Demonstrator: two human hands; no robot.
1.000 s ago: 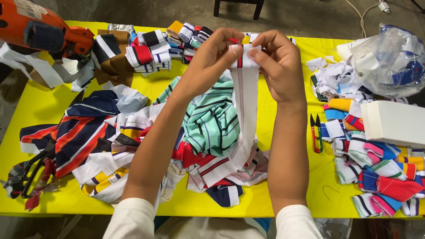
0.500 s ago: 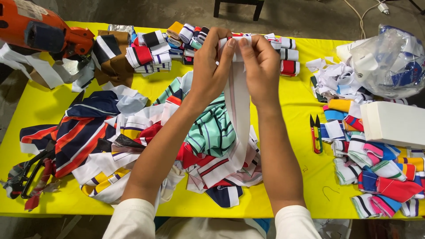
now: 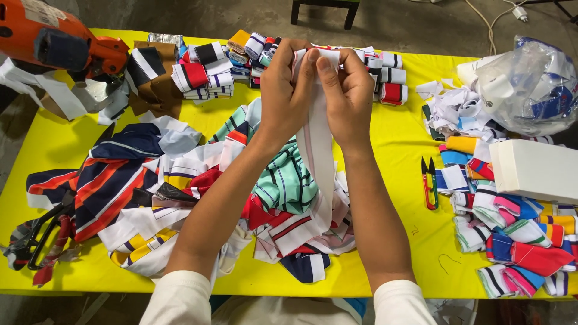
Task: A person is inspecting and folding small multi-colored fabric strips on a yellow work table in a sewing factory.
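Observation:
My left hand (image 3: 288, 90) and my right hand (image 3: 345, 93) are raised side by side over the middle of the yellow table (image 3: 397, 144). Both pinch the top end of a long white knit strip (image 3: 319, 150) with thin stripes, and its upper edge is folded between my fingertips. The strip hangs down between my forearms onto a heap of striped fabric pieces (image 3: 180, 192), where a green striped piece (image 3: 289, 183) lies just under it.
Folded striped bands (image 3: 211, 69) line the far edge. An orange power tool (image 3: 54, 45) sits at the far left, black scissors (image 3: 36, 241) at the near left. To the right lie small thread snips (image 3: 430, 183), a white box (image 3: 533, 171), colourful folded pieces (image 3: 518, 241) and a clear plastic bag (image 3: 533, 84).
My hands have come together and moved slightly away from me. The strip's top end, held wide a second ago, is now folded narrow between my fingertips.

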